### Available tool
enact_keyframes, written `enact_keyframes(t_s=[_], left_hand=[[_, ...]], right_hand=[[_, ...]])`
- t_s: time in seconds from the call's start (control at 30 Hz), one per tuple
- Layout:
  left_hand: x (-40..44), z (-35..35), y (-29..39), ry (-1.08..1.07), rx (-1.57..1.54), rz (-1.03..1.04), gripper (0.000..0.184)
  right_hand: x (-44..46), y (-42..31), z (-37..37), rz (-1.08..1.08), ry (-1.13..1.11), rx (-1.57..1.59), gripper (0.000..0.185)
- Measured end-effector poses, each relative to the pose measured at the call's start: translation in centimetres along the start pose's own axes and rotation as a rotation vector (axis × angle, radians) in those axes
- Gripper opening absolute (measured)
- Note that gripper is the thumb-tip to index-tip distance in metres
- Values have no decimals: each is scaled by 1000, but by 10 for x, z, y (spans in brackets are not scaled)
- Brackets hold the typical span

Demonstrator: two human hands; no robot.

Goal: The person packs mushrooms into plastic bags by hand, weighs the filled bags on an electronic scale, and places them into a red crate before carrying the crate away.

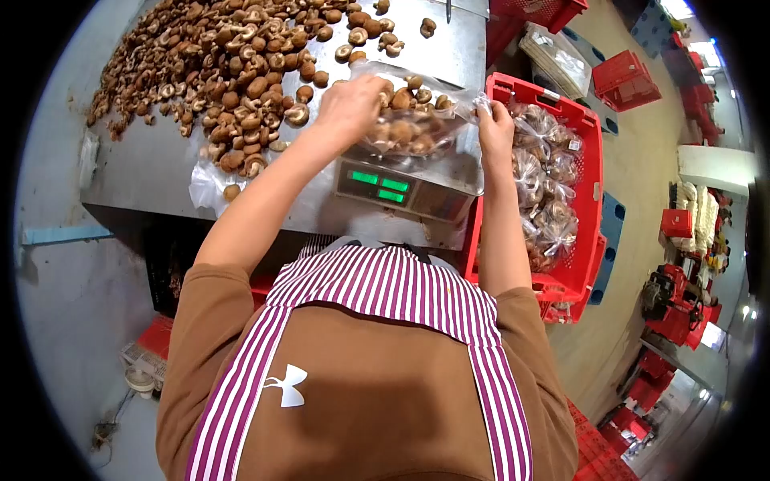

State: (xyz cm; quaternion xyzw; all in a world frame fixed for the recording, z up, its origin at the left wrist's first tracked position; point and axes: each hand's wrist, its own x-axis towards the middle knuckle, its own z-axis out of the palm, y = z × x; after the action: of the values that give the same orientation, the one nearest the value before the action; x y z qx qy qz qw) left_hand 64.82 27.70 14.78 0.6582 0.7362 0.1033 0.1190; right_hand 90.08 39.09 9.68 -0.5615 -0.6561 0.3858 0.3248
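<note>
A clear plastic bag (413, 136) with brown mushrooms inside rests on a digital scale (437, 200), its mouth spread toward the far side. My left hand (350, 106) is closed at the bag's left edge, its fingertips partly hidden by the film and mushrooms. At the opposite edge, my right hand (495, 128) pinches the bunched film between thumb and fingers. Green digits glow on the scale's display (378, 181), too small to read surely. Beyond my left hand spreads a large heap of loose mushrooms (241, 80) on the metal table (180, 172).
To the right stands a red crate (592, 200) holding several filled mushroom bags (553, 172). Crumpled plastic bags (210, 184) lie at the table's near-left edge. Another red crate (626, 80) sits on the floor farther right. A wall (60, 321) borders the left side.
</note>
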Motion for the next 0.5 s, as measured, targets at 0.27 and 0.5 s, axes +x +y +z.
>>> enact_keyframes(t_s=[0.27,0.5], left_hand=[[-33,-14,14,111,33,166,54],[-20,-7,52,316,-90,418,37]], right_hand=[[-82,-91,-25,-43,-272,642,14],[-99,-85,-29,-23,-212,625,15]])
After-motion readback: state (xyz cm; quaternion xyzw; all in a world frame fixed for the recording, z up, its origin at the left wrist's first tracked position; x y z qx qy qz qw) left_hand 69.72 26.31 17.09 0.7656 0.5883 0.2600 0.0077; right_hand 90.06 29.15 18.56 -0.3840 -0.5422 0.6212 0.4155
